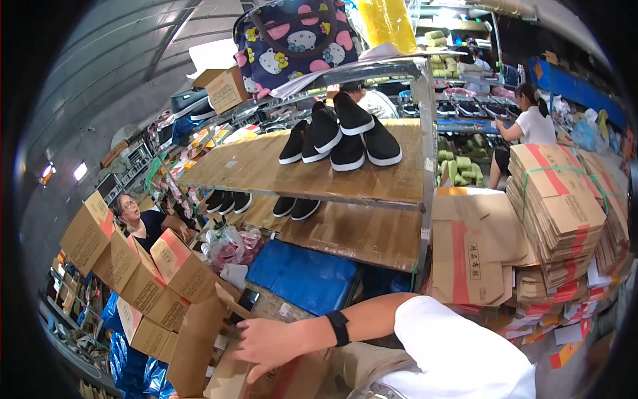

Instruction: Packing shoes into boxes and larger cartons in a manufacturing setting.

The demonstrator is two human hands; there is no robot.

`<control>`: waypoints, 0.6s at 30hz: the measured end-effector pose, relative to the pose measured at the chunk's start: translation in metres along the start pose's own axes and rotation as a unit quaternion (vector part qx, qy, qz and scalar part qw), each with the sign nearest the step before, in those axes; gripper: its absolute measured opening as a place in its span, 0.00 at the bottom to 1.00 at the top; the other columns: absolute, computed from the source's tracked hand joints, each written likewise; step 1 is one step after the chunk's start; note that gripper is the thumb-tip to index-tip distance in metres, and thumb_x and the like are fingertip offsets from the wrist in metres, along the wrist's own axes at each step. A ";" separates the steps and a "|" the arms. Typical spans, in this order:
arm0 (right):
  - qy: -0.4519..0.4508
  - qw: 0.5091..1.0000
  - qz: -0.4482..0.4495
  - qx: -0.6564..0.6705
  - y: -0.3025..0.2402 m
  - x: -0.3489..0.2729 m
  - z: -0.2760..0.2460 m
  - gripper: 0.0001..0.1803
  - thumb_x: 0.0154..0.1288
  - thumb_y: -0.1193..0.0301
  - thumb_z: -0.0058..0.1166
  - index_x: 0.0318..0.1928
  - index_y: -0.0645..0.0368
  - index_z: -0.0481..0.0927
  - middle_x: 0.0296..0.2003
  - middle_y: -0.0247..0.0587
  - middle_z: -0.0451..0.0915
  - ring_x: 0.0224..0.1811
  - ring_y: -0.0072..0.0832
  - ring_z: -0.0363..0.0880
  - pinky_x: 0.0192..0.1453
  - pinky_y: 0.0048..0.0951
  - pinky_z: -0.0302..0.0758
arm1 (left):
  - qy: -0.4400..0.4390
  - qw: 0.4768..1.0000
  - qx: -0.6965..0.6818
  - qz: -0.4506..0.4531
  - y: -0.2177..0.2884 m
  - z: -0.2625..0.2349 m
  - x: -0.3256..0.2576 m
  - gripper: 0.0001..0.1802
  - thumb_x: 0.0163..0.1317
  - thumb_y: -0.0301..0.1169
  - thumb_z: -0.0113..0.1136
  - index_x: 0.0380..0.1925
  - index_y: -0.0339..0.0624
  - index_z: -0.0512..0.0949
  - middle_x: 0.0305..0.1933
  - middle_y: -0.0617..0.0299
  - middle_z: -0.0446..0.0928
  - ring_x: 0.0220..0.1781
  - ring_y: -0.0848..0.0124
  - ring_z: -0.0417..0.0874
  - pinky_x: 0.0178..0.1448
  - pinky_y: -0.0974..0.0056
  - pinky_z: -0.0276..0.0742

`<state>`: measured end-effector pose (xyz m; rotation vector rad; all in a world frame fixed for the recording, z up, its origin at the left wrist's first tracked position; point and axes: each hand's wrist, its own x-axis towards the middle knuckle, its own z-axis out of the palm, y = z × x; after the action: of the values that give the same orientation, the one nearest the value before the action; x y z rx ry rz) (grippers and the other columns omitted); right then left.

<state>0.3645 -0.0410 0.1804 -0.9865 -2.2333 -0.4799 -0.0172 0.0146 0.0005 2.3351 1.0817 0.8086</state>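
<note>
My right hand (269, 346), with a black band on its wrist, reaches leftward over a brown cardboard carton (292, 379) at the bottom of the view. Its fingers and thumb are spread apart, and I see nothing held in them. The carton's raised flap (193, 346) stands just left of the fingertips. Beyond the hand lies a blue plastic-covered bundle (302, 276). A small dark object (248, 299) sits close behind the flap; its kind is unclear. My left hand is out of view.
Stacked cartons (143, 286) stand at left, with a person (143, 229) behind them. Ahead, a wooden-shelved rack (299, 173) bears black shoes (349, 143) and a patterned bag (299, 46). Flattened cardboard boxes (555, 206) are piled at right, near another person (535, 123).
</note>
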 end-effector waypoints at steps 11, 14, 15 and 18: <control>-0.048 0.998 -0.026 0.013 0.006 0.011 0.063 0.26 0.63 0.44 0.52 0.22 0.54 0.77 0.19 0.32 0.78 0.24 0.35 0.81 0.22 0.36 0.71 | 0.030 0.997 0.003 -0.066 0.046 -0.033 0.025 0.35 0.68 0.42 0.58 0.67 0.31 0.61 0.68 0.36 0.64 0.70 0.49 0.67 0.71 0.52 0.62; -0.085 0.996 -0.012 -0.012 0.021 -0.001 0.102 0.25 0.65 0.48 0.52 0.24 0.56 0.81 0.24 0.35 0.81 0.30 0.38 0.83 0.28 0.39 0.75 | 0.033 0.995 -0.002 -0.091 0.060 -0.034 0.023 0.35 0.68 0.42 0.58 0.67 0.31 0.61 0.68 0.36 0.64 0.70 0.49 0.67 0.71 0.53 0.62; -0.165 0.985 0.049 0.011 0.029 -0.002 0.107 0.24 0.66 0.49 0.52 0.26 0.57 0.82 0.25 0.39 0.82 0.31 0.41 0.83 0.31 0.40 0.76 | 0.036 0.995 -0.001 -0.098 0.062 -0.039 0.023 0.35 0.68 0.42 0.58 0.67 0.31 0.61 0.68 0.36 0.64 0.70 0.49 0.67 0.71 0.53 0.62; -0.247 0.957 0.135 0.063 0.030 -0.004 0.120 0.22 0.68 0.52 0.51 0.31 0.59 0.84 0.29 0.46 0.84 0.34 0.46 0.83 0.37 0.43 0.77 | 0.040 0.993 -0.002 -0.113 0.066 -0.045 0.031 0.36 0.67 0.42 0.59 0.67 0.31 0.61 0.69 0.36 0.64 0.70 0.49 0.67 0.71 0.53 0.62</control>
<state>0.3408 0.0425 0.0923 -1.4376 -2.4605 0.0427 0.0040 0.0058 0.0836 2.1429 1.3489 0.8226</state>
